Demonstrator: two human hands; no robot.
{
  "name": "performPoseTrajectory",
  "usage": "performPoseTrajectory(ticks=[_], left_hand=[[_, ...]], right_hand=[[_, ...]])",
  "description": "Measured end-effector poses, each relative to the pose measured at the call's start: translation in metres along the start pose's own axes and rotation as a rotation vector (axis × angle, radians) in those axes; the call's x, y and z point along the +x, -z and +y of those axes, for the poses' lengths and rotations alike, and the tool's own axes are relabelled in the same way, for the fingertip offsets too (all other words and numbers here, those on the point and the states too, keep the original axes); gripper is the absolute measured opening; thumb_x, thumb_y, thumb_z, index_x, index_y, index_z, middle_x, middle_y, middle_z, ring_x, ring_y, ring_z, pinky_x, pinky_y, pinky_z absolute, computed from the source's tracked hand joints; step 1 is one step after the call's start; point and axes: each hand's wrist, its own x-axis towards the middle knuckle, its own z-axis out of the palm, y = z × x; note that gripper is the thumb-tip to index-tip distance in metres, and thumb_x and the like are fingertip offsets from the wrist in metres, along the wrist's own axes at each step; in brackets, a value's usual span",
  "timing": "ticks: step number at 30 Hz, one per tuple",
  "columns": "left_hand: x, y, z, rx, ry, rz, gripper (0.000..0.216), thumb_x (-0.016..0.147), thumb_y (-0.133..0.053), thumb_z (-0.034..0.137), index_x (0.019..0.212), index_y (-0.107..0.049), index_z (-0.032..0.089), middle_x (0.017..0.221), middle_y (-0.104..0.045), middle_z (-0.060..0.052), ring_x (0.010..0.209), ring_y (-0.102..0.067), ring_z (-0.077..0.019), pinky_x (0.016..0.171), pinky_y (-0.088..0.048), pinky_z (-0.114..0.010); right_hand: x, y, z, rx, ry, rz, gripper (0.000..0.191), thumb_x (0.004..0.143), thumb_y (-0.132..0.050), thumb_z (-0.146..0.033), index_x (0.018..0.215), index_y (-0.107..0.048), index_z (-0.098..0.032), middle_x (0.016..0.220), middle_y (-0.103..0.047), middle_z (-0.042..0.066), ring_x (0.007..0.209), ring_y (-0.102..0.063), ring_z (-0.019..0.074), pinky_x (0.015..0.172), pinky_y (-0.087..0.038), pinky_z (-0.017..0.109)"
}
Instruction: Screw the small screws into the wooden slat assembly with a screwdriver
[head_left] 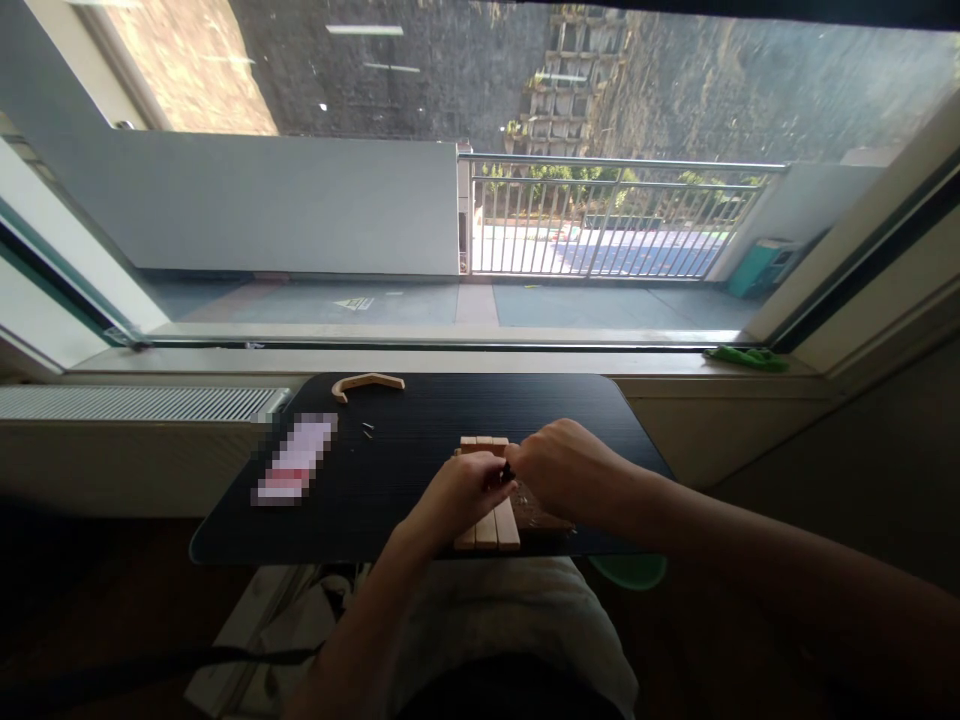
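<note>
A slatted wooden panel (488, 525) of light strips lies on the black table (420, 440), right in front of me. My left hand (457, 492) rests on it with fingers curled, pinching a small dark object (508, 472). My right hand (559, 470) is closed just beside it, its fingertips meeting the same dark object over the panel. What the object is cannot be made out.
A curved wooden piece (367, 384) lies at the table's far left edge. Two or three small screws (367, 430) lie near it. A pink and white packet (295, 460) sits at the left. A radiator (142, 403) and a window sill run behind. A green cloth (746, 357) lies on the sill.
</note>
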Motion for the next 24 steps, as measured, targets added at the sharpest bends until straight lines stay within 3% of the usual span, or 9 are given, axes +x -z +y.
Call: performPoseTrajectory(ticks=[13, 19, 24], left_hand=[[0.001, 0.002, -0.004, -0.09, 0.012, -0.038, 0.008, 0.084, -0.06, 0.013, 0.077, -0.063, 0.016, 0.074, -0.063, -0.002, 0.067, -0.054, -0.0151, 0.061, -0.041, -0.025], [0.004, 0.0, -0.002, -0.157, -0.026, -0.061, 0.013, 0.088, -0.055, 0.012, 0.086, -0.067, 0.016, 0.089, -0.071, -0.006, 0.08, -0.061, -0.0184, 0.075, -0.048, -0.029], [0.004, -0.004, -0.008, -0.167, -0.01, -0.052, 0.012, 0.089, -0.056, 0.014, 0.086, -0.067, 0.015, 0.086, -0.069, -0.006, 0.077, -0.06, -0.0178, 0.071, -0.048, -0.028]], right_hand=[[0.007, -0.002, -0.012, 0.032, -0.153, 0.0, 0.021, 0.092, -0.054, -0.015, 0.094, -0.075, -0.012, 0.09, -0.077, 0.017, 0.083, -0.075, 0.0272, 0.061, -0.048, 0.029], [0.009, 0.003, -0.015, 0.019, -0.23, -0.048, 0.021, 0.093, -0.055, -0.015, 0.094, -0.076, -0.013, 0.094, -0.077, 0.018, 0.085, -0.075, 0.027, 0.063, -0.049, 0.029], [0.009, -0.004, -0.008, 0.014, -0.217, -0.012, 0.025, 0.097, -0.05, -0.019, 0.096, -0.074, -0.013, 0.088, -0.077, 0.017, 0.082, -0.075, 0.028, 0.061, -0.049, 0.03]])
